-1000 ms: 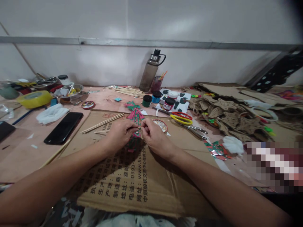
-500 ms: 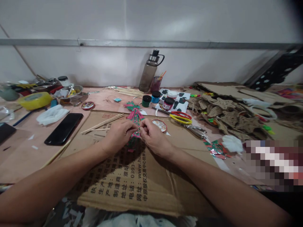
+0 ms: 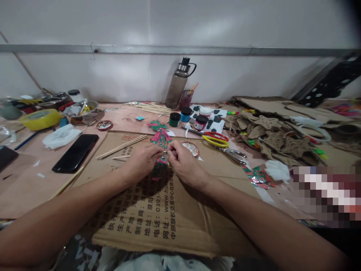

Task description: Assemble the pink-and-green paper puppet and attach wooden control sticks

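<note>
Between left hand (image 3: 143, 160) and right hand (image 3: 184, 164) | pink-green ornament (image 3: 161, 137) pinched | atop cardboard (image 3: 180, 210)

Cluttered pink worktable (image 3: 25, 188) against a plain white wall (image 3: 113, 22) with metal rail (image 3: 169, 50)

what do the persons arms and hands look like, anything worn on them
Both arms are bare along their whole visible length, with no sleeves in view. The left hand and right hand wear no gloves, and neither wrist shows a watch or band. The fingers are too small in the picture to tell whether there are rings.
</note>
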`<state>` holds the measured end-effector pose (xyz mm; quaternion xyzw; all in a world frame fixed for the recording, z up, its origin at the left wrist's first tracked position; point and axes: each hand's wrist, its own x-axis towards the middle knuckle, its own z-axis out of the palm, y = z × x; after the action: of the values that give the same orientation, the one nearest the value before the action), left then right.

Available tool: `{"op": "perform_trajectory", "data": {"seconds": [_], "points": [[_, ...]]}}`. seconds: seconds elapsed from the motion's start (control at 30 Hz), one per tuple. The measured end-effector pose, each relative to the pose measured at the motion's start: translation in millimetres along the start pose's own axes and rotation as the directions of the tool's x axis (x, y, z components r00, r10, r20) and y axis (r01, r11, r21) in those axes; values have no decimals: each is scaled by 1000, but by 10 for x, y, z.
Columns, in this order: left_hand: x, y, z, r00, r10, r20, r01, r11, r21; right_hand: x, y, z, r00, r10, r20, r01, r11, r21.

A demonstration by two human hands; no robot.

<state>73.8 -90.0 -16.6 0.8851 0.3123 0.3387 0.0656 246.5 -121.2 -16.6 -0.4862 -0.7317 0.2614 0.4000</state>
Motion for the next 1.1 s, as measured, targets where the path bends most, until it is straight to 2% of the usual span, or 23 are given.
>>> {"op": "perform_trajectory", "data": {"seconds": [0.2, 0.7, 0.93, 1.1], "points": [[-17, 4, -1, 1000, 6, -21, -7, 1000, -12, -18, -18, 19, 1000, 9, 0, -9, 999, 41], [28, 29, -38, 997, -79, 20, 79, 997, -21, -12, 11, 3, 1000, -4, -22, 3, 999, -52], [3, 30, -22, 999, -48, -3, 47, 998, -50, -35, -36, 23, 1000, 16, -22, -16, 1000, 22], [0, 21, -15, 999, -38, -13, 37, 998, -57, -31, -25, 29, 999, -1, -37, 0, 1000, -11]]}}
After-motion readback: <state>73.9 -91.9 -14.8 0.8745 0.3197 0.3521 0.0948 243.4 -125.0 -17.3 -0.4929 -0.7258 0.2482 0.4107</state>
